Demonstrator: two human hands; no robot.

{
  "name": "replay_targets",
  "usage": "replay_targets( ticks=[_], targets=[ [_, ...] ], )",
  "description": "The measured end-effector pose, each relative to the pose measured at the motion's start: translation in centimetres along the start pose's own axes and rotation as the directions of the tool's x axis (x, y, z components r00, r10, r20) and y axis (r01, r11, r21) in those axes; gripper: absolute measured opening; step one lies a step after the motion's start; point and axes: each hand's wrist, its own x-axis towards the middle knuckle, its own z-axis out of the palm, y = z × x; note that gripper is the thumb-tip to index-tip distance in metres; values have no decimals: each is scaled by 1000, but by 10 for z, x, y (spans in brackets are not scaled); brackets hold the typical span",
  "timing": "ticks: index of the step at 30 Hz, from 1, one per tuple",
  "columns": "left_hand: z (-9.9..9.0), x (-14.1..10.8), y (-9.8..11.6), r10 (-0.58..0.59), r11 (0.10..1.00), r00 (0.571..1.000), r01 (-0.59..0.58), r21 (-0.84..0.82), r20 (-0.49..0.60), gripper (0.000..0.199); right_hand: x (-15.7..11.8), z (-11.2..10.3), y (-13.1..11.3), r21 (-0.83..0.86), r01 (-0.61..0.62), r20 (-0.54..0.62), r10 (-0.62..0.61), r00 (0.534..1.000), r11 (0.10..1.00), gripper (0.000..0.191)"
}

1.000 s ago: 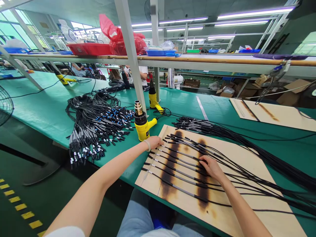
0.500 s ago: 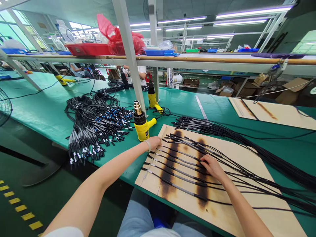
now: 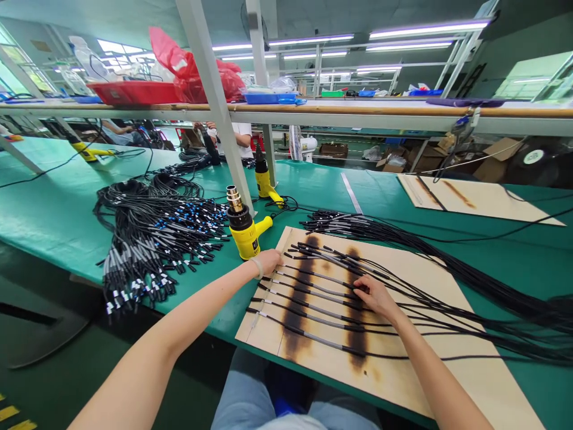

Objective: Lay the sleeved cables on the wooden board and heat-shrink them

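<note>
Several black cables with grey sleeve sections (image 3: 320, 340) lie side by side across a scorched wooden board (image 3: 403, 394). At the board's upper left edge, my left hand (image 3: 270, 261) has its fingers closed on the tip end of one cable. My right hand (image 3: 372, 292) pinches the same row of cables near the second dark scorch band (image 3: 357, 334), thumb and forefinger together on a cable. Above my hands, a loose bunch of cables (image 3: 340, 258) lies across the board. A yellow heat gun (image 3: 245, 236) stands nozzle up just beyond my left hand.
A large heap of cables (image 3: 156, 221) lies on the green table (image 3: 54, 215) at left. Another long bundle (image 3: 425, 251) runs behind the board. A second heat gun (image 3: 265, 182) stands beside the shelf post (image 3: 219, 107). Another person (image 3: 242, 138) is beyond the shelf.
The whole view has shifted, so things appear further left. Both hands stay at about the same places on the board, and the cables look almost unmoved.
</note>
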Motion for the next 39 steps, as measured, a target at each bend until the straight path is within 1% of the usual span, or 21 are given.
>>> replay_targets(
  ticks=[2,4,5,7,9,11,13,16,18,21,25,28,30,33,35,39],
  targets=[
    [-3,-1,0,-18,1000,1000,18,-1,-4,31,-2,-3,10,-14,-46,-97,45,994,999,24],
    [-8,0,1,-44,999,999,44,3,-12,35,-5,-6,21,-89,-108,-223,86,971,990,27],
    [-10,2,2,-56,998,998,56,4,-16,35,-7,-8,26,-125,-134,-269,96,958,983,27],
    [-14,8,7,-69,998,997,68,-1,-23,32,-10,-10,32,-167,-160,-299,105,949,973,27],
    [-16,16,15,-72,997,997,71,-16,-34,30,-12,-9,33,-216,-161,-273,99,957,963,26],
    [-15,28,26,-77,997,996,76,-35,-54,32,-11,-7,31,-289,-154,-230,87,969,945,25],
    [-12,40,36,-91,995,992,87,-51,-82,38,-8,-4,27,-348,-133,-180,73,981,928,23],
    [-5,57,45,-113,993,986,106,-60,-121,51,-4,-2,24,-367,-95,-122,53,991,926,22],
    [-2,68,46,-120,992,983,113,-57,-137,55,-1,-2,22,-361,-81,-99,48,994,929,22],
    [-2,81,43,-124,992,980,119,-41,-155,53,5,-1,22,-333,-84,-96,55,994,939,22],
    [-11,96,37,-130,991,976,130,-10,-172,45,17,0,23,-243,-118,-148,84,985,963,20],
    [-18,106,35,-114,993,978,119,18,-177,33,26,0,24,-200,-118,-165,86,983,973,17],
    [-22,110,35,-99,994,979,107,36,-177,27,28,0,24,-179,-111,-159,83,984,978,15],
    [-26,109,36,-71,995,980,81,51,-185,29,26,0,22,-142,-104,-132,86,988,984,15],
    [-27,104,35,-51,997,980,62,53,-194,30,23,1,21,-121,-91,-108,78,991,988,19],
    [-26,88,30,-36,998,983,45,45,-181,27,18,1,19,-105,-12,-79,4,997,994,23]
  ],
)
